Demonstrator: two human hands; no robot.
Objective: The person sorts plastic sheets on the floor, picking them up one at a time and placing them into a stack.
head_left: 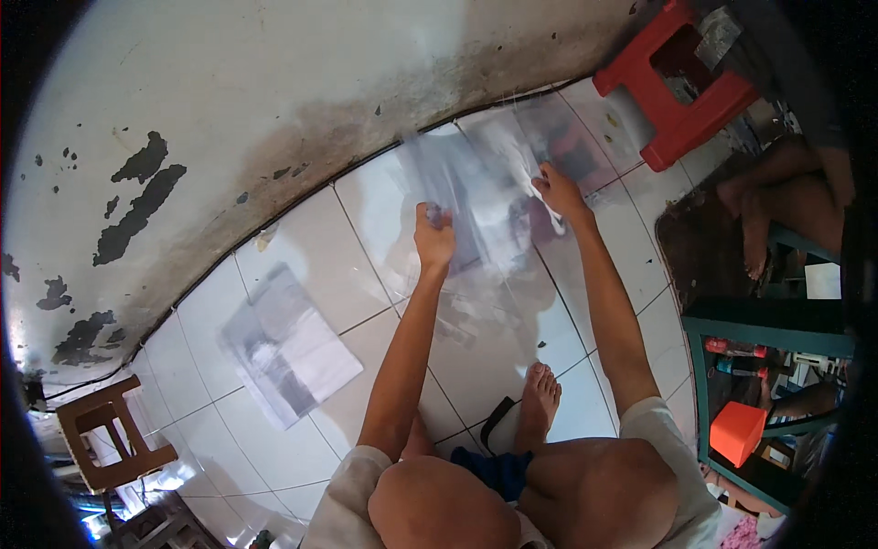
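Observation:
Out in front of my knees, my left hand (pixel 433 240) is closed on the near left edge of some clear plastic bags (pixel 485 197). My right hand (pixel 561 194) grips their right side, fingers pinched together. The bags are thin and see-through, smeared by motion, and hang spread between both hands over the tiled floor; how many there are I cannot tell. A neat flat stack of clear plastic bags (pixel 297 352) lies on the tiles to the left of my left forearm. More loose clear plastic (pixel 480 316) seems to lie below my hands.
A red plastic stool (pixel 700 114) stands at the far right, near another person's bare legs (pixel 764 206). A green shelf (pixel 768 316) with an orange box (pixel 737 433) is at the right. A brown stool (pixel 105 430) stands at the left; a peeling wall (pixel 274 82) bounds the far side.

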